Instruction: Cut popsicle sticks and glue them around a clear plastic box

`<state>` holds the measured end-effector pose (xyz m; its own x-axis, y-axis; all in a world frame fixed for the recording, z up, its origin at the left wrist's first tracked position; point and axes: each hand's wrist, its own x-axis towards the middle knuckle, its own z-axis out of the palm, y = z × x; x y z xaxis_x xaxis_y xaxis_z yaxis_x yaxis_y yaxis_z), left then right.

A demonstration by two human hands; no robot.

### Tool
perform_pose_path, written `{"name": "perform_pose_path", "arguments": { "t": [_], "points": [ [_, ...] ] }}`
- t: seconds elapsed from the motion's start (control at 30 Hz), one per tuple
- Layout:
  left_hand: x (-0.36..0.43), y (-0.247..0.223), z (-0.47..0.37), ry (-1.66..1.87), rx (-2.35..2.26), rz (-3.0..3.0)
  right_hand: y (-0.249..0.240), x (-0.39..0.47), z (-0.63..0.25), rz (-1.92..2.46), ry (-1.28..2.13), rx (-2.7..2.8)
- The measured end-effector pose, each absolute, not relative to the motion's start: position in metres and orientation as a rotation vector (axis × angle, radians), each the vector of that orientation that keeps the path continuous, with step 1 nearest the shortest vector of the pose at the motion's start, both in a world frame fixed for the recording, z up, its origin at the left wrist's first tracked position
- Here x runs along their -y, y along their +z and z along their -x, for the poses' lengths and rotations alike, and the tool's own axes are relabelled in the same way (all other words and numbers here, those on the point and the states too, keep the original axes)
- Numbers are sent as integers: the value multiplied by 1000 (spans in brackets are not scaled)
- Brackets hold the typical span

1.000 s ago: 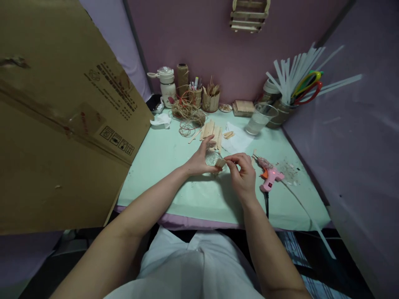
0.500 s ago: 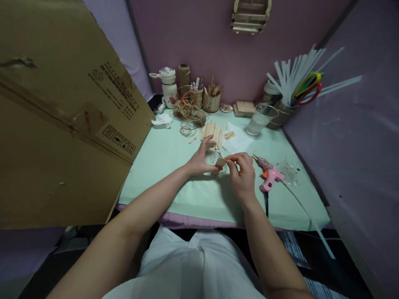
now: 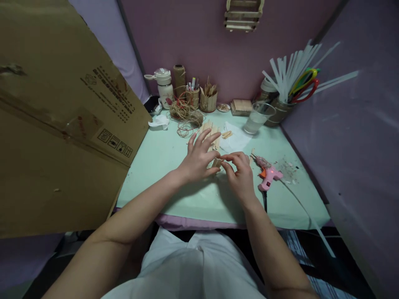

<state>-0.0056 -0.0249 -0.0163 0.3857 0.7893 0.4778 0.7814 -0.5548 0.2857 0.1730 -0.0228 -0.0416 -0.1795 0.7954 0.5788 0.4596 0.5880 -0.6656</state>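
Between my two hands, over the middle of the table, is a small tan wooden piece (image 3: 216,163), partly covered by fingers. My left hand (image 3: 199,160) pinches its left side with thumb and index finger, the other fingers fanned out. From the right, the thumb and fingertips of my right hand (image 3: 240,172) close on its edge. Just behind my left hand lie flat wooden craft sticks (image 3: 212,128), partly hidden by its fingers. To the right of my right hand rests a pink glue gun (image 3: 269,174), a clear glue stick trailing from its back.
A large cardboard box (image 3: 68,137) walls off the left. Along the back stand a white bottle (image 3: 165,89), tangled twine (image 3: 185,114), a stick-covered cup (image 3: 208,99) and wooden blocks (image 3: 241,108). A clear plastic cup (image 3: 257,118) is beside a white tissue (image 3: 235,137) and scissors (image 3: 307,89).
My left hand has turned over, its fingers now fanned above the wooden piece instead of curved around a clear round thing. My right hand stays at the piece's right side. The view shifts slightly.
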Motion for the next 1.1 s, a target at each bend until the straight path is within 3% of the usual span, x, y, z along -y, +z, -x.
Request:
{"name": "perform_pose_path", "arguments": {
  "t": [0.2,0.9,1.1],
  "points": [
    [15,-7,-2,649,-1450,-2468,-42,22,-174,998,464,1792],
    [14,-10,1,603,-1530,-2401,-39,23,-170,1025,459,1807],
    [8,-10,1,504,-1490,-2419,-56,40,-172,1057,443,1489]
  ]
}}
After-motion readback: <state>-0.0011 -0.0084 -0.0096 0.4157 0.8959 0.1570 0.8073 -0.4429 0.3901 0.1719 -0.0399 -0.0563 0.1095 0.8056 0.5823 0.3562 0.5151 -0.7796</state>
